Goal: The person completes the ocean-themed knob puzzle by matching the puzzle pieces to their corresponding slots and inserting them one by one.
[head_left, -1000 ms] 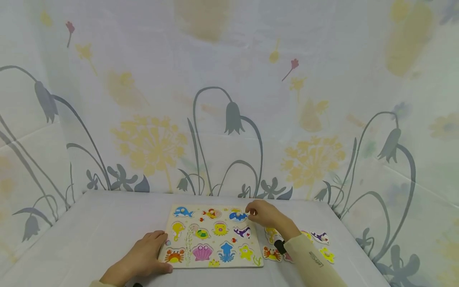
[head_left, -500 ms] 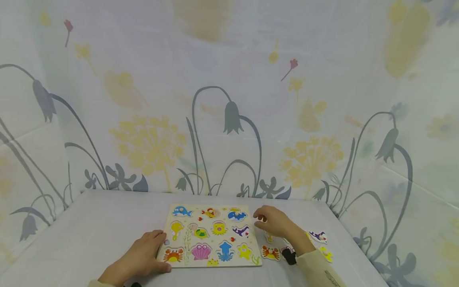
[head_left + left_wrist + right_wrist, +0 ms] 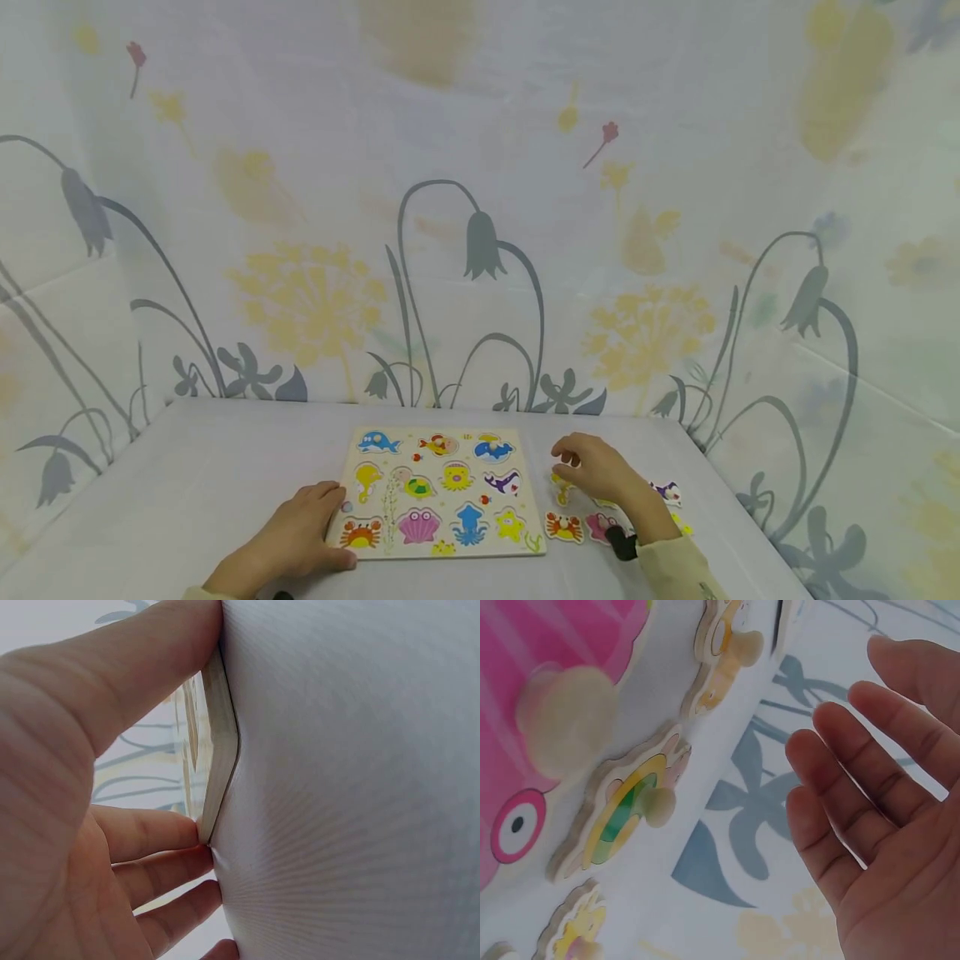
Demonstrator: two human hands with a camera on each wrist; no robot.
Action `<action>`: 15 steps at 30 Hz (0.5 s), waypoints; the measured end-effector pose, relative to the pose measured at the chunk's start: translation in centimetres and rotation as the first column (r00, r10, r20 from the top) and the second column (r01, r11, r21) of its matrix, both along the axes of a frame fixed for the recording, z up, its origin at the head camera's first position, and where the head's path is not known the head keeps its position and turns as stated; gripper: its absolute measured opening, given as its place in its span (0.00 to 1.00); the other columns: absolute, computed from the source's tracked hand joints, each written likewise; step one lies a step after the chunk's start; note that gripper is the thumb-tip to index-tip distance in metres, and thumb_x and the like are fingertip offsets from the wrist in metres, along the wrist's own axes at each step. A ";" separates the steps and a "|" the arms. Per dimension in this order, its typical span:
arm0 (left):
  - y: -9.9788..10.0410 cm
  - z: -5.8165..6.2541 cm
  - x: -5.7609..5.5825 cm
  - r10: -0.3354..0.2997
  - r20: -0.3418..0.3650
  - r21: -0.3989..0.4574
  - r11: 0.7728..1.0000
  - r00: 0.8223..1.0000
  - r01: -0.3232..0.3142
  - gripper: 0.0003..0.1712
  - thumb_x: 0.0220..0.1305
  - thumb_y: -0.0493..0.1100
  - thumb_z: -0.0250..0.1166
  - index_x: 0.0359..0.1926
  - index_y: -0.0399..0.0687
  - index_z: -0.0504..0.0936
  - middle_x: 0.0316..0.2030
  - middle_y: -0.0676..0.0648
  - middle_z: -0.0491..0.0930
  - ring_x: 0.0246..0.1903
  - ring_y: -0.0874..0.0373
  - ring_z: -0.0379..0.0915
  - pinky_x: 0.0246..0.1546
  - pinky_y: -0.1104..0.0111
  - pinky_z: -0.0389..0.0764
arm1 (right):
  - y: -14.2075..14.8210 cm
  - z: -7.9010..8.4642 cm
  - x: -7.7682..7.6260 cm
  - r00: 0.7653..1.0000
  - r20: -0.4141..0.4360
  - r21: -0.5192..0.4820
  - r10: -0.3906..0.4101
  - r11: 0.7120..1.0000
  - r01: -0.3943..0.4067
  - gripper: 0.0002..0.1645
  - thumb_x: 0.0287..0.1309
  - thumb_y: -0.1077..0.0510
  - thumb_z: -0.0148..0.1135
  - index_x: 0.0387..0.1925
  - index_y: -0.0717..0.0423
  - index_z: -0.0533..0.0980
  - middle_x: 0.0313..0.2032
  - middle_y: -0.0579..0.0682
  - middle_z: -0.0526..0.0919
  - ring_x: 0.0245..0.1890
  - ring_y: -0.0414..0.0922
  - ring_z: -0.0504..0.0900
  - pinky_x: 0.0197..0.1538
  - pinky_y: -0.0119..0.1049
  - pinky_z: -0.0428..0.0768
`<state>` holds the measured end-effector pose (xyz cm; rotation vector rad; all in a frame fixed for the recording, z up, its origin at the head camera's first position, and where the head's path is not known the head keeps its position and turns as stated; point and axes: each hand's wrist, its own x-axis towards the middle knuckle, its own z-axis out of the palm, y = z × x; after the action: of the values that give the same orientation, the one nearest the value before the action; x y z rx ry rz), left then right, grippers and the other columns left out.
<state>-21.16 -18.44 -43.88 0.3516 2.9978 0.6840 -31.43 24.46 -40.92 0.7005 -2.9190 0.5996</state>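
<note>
Left hand [image 3: 300,533]: at 8 o'clock of the puzzle board [image 3: 448,502], fingers nearly straight and spread; thumb and fingertips touch its near left corner and left edge without curling round it.
Right hand [image 3: 603,475]: near 3 o'clock of the board, fingers loosely bent and apart, holding nothing (the right wrist view shows a gap between fingertips and pieces).
Board's place: flat on the white tablecloth [image 3: 247,467], toward 6 o'clock in the head view.
Board's far row: knobs show on the light-blue whale [image 3: 380,443], the red-and-yellow fish [image 3: 439,445] and the dark-blue whale [image 3: 492,451], from 11 to 1 o'clock.
Loose pieces: the seahorse piece [image 3: 562,492] is just below the right thumb, with the crab piece [image 3: 564,527] at its 6 o'clock and the pink shell piece [image 3: 598,525] at its 4 o'clock; the turtle piece [image 3: 622,817] and octopus piece [image 3: 576,930] show in the right wrist view.
Beyond the right forearm: a purple-and-white piece [image 3: 669,492], partly hidden, toward 3 o'clock.
Backdrop: a flower-printed curtain [image 3: 480,333] at 12 o'clock.
</note>
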 end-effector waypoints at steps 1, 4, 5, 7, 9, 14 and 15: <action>0.0 0.0 0.0 0.000 0.003 0.003 1.000 1.000 0.000 0.55 0.35 0.63 0.78 0.60 0.33 0.72 0.59 0.34 0.68 0.60 0.36 0.61 0.58 0.40 0.63 | 0.1 -0.1 0.0 1.000 0.009 0.001 0.000 1.000 0.000 0.12 0.55 0.54 0.67 0.41 0.53 0.81 0.30 0.39 0.74 0.31 0.40 0.71 0.35 0.36 0.74; 0.0 0.0 0.0 0.000 0.011 0.010 1.000 1.000 0.000 0.55 0.35 0.62 0.78 0.59 0.33 0.71 0.60 0.33 0.68 0.60 0.35 0.61 0.58 0.40 0.63 | 0.2 -0.4 0.0 0.998 0.062 -0.002 -0.013 1.000 0.013 0.13 0.55 0.54 0.68 0.42 0.53 0.80 0.29 0.40 0.74 0.30 0.40 0.71 0.33 0.35 0.73; 0.0 0.0 0.0 0.000 0.012 0.011 1.000 1.000 0.000 0.55 0.35 0.62 0.78 0.59 0.33 0.71 0.60 0.33 0.68 0.60 0.35 0.61 0.58 0.40 0.63 | 0.2 -0.5 0.0 0.997 0.078 0.000 -0.012 1.000 0.012 0.13 0.55 0.54 0.67 0.42 0.52 0.80 0.29 0.40 0.74 0.30 0.41 0.71 0.32 0.35 0.73; 0.0 0.1 0.0 0.001 0.010 0.010 1.000 1.000 -0.001 0.55 0.35 0.62 0.78 0.60 0.33 0.71 0.60 0.33 0.68 0.60 0.35 0.61 0.58 0.40 0.63 | 0.2 -0.7 0.1 0.994 0.106 0.000 -0.014 1.000 0.014 0.13 0.54 0.54 0.68 0.42 0.51 0.80 0.29 0.40 0.74 0.30 0.41 0.71 0.33 0.35 0.73; 0.0 0.1 0.0 0.002 0.007 0.010 1.000 1.000 -0.002 0.55 0.35 0.62 0.78 0.59 0.33 0.71 0.60 0.33 0.68 0.60 0.36 0.61 0.58 0.40 0.63 | 0.2 -0.9 0.1 0.991 0.130 -0.004 -0.016 1.000 0.016 0.12 0.54 0.55 0.68 0.42 0.51 0.80 0.29 0.41 0.74 0.30 0.42 0.71 0.33 0.36 0.73; 0.0 0.1 0.1 0.001 -0.001 0.010 1.000 1.000 -0.001 0.55 0.35 0.62 0.78 0.59 0.33 0.72 0.59 0.33 0.68 0.60 0.35 0.61 0.58 0.40 0.63 | 0.3 -1.2 0.0 0.987 0.159 0.008 -0.002 1.000 0.001 0.10 0.54 0.57 0.67 0.40 0.50 0.81 0.29 0.41 0.75 0.31 0.42 0.71 0.35 0.37 0.74; 0.0 0.2 0.1 0.001 -0.002 0.010 1.000 1.000 -0.001 0.55 0.35 0.62 0.78 0.59 0.32 0.72 0.59 0.33 0.68 0.60 0.35 0.61 0.58 0.40 0.64 | 0.3 -1.2 0.0 0.987 0.162 0.011 0.003 1.000 -0.004 0.10 0.54 0.58 0.67 0.40 0.50 0.81 0.29 0.41 0.75 0.31 0.42 0.71 0.35 0.37 0.74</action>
<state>-21.02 -18.46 -43.73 0.3517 2.9975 0.6997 -31.40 24.77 -42.12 0.6891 -3.0730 0.6710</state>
